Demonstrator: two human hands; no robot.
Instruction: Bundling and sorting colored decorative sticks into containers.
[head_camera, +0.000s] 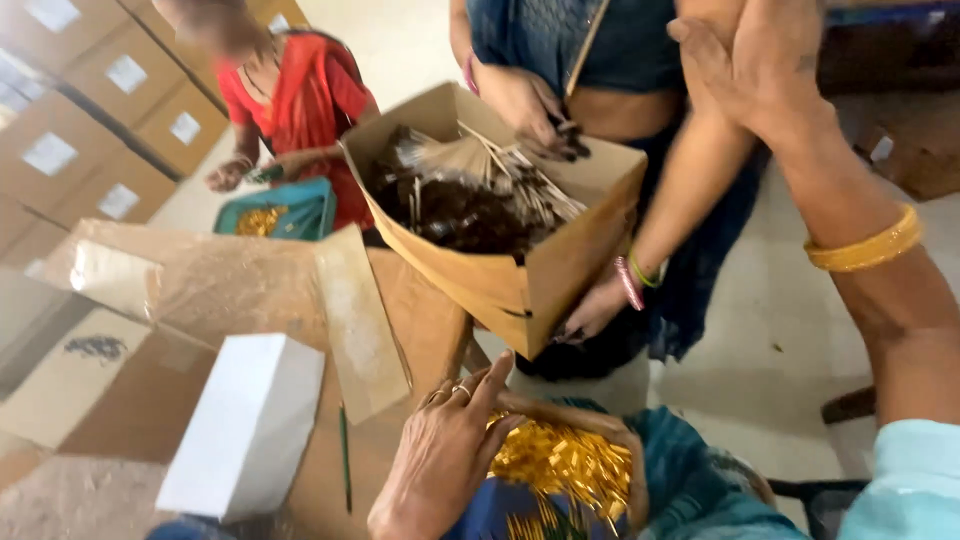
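Note:
My left hand (440, 465), with rings on it, rests fingers apart on the rim of a round basket (610, 425) full of small golden pieces (565, 462) at the bottom centre. It holds nothing. My right hand (755, 65) is raised at the top right, palm open, close to a co-worker's arm; a yellow bangle (868, 245) sits on my wrist. In front of me the co-worker in blue tilts a brown cardboard box (520, 270) of dark sticks (480, 195). One of their hands (535, 110) is inside the box and the other (595, 310) is under it.
A white box (250, 420) and open cardboard flaps (200, 280) lie on the brown surface at left. A person in red (295, 95) sits behind a teal tray (300, 205) of golden pieces. Stacked cartons (90, 110) line the left wall.

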